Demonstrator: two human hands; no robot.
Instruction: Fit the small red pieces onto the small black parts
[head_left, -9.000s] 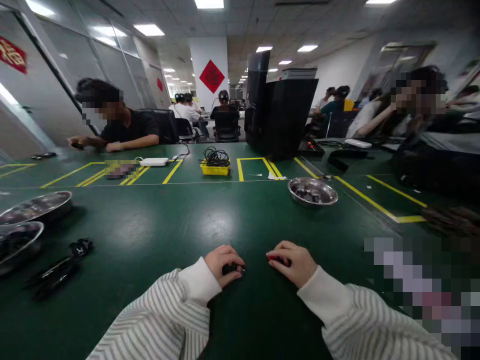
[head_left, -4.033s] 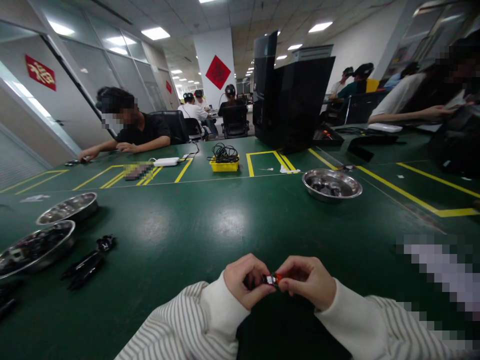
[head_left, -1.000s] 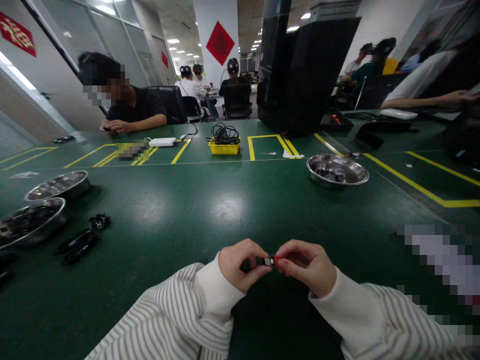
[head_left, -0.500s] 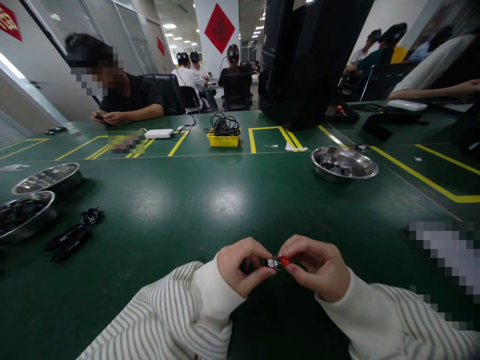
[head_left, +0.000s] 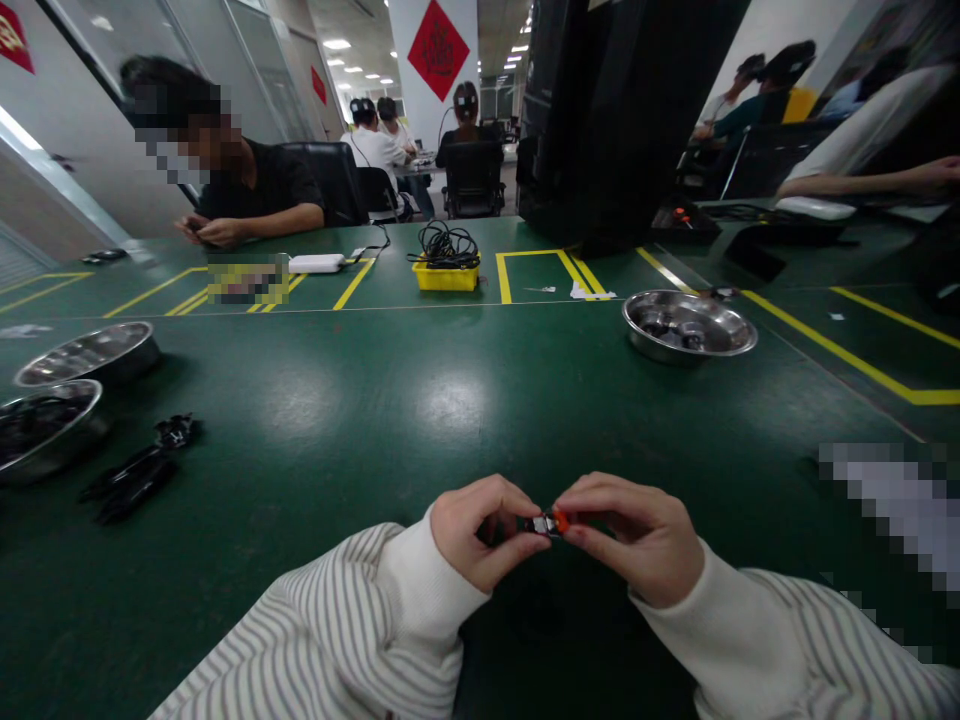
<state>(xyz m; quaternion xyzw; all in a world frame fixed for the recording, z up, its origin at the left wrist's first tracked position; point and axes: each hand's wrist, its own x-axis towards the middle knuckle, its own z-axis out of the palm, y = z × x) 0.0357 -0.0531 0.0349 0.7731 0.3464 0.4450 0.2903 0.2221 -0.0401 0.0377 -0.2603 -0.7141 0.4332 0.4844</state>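
Above the near part of the green table, my left hand (head_left: 486, 532) pinches a small black part with a pale metallic face (head_left: 540, 524) between thumb and fingertips. My right hand (head_left: 637, 535) faces it and grips a small orange-red piece (head_left: 560, 521) with its fingertips. The two pieces meet end to end between the hands; whether they are joined I cannot tell. Fingers cover much of both pieces.
Steel bowls stand at left, one shiny (head_left: 90, 355) and one with black parts (head_left: 82, 430). Loose black parts (head_left: 139, 485) lie beside them. Another steel bowl (head_left: 690, 345) holds dark parts. Farther back are a yellow cable basket (head_left: 446, 277) and a person (head_left: 259, 190).
My right hand has moved slightly left, bringing the orange-red piece against the black part. My left hand stays almost in place.
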